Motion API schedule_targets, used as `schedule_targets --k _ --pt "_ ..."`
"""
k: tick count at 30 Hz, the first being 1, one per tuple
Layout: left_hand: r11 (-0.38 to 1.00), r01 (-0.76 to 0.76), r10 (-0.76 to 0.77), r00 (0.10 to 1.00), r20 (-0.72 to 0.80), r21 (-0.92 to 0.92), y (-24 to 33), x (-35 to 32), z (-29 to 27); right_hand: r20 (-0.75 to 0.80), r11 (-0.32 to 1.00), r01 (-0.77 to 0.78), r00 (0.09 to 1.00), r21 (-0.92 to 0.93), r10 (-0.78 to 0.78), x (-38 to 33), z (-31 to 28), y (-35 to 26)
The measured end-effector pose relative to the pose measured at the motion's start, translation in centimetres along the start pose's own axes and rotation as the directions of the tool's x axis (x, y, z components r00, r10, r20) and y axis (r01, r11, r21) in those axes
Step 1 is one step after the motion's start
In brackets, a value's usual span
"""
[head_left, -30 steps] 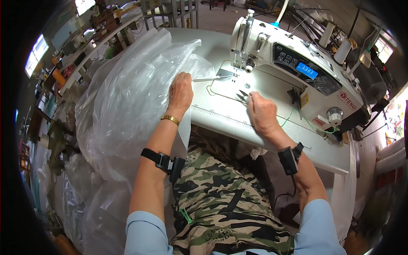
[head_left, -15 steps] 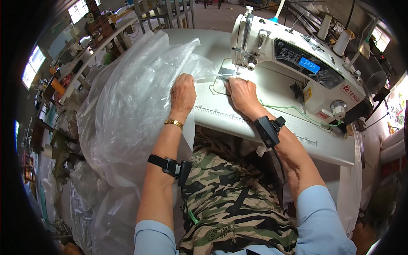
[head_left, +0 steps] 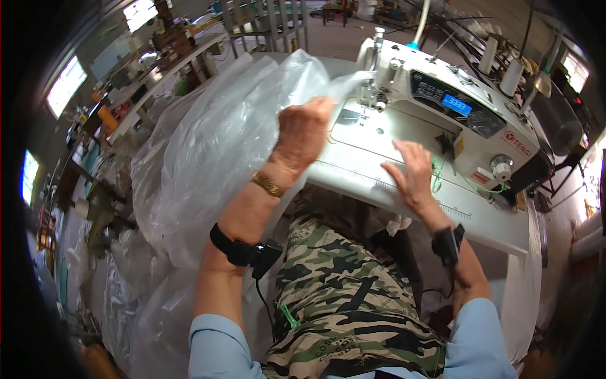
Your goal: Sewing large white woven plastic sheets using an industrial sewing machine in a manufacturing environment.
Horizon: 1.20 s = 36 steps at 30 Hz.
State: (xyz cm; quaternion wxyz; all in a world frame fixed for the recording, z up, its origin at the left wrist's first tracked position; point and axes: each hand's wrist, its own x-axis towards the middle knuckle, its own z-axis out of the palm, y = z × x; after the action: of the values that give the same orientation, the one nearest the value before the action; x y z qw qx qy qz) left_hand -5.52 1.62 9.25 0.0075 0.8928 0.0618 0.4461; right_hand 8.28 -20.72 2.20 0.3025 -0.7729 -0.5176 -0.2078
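My left hand [head_left: 305, 134] is raised in front of the sewing machine's needle area, its fingers closed on a clear plastic sheet [head_left: 214, 151]. A twisted end of the sheet sticks out past that hand toward the machine head. The rest spreads in a big crumpled heap over the table's left side and hangs down. My right hand [head_left: 413, 172] is open over the machine bed, thumb apart from the fingers, right of the lit needle plate. Close by it lies a green cord [head_left: 437, 175]. The white sewing machine [head_left: 527, 146] has a lit blue display.
The sewing table's front edge [head_left: 492, 235] bears a ruler scale. Thread cones [head_left: 510, 77] stand behind the machine. A grey chair [head_left: 268, 28] is beyond the table. A cluttered bench [head_left: 170, 76] runs along the far left, with more plastic below. Camouflage fabric [head_left: 353, 297] covers my lap.
My left hand has risen and moved right, lifting the plastic sheet's end off the needle area. My right hand has left the needle, moved right and opened. The view has shifted slightly.
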Motion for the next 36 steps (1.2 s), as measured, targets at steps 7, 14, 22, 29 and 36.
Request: schedule_targets --k 7,14,22,29,36 --pt "0.751 0.135 0.198 0.888 0.414 -0.647 7.4 -0.5 -2.3 0.478 0.066 -0.519 0.823 0.852 0.307 -3.4 1.9 -12.8" --pt "0.748 0.33 -0.033 0.884 0.466 -0.575 2.3 -7.8 -4.7 0.339 -0.123 -0.347 0.674 0.93 0.657 -3.8 4.0 -10.7" --pt "0.898 0.428 -0.374 0.616 0.694 0.104 -3.6 -24.5 -9.8 0.274 -0.039 -0.365 0.617 0.93 0.738 -1.5 3.8 -9.4" --pt "0.775 0.238 -0.624 0.435 0.649 0.586 -11.1 -36.4 -18.4 0.25 -0.036 -0.365 0.558 0.93 0.791 0.6 3.9 -9.0" --pt "0.253 0.047 -0.914 0.339 0.223 0.966 -22.0 -40.9 -32.4 0.296 -0.096 -0.36 0.556 0.928 0.777 1.0 6.0 -8.1"
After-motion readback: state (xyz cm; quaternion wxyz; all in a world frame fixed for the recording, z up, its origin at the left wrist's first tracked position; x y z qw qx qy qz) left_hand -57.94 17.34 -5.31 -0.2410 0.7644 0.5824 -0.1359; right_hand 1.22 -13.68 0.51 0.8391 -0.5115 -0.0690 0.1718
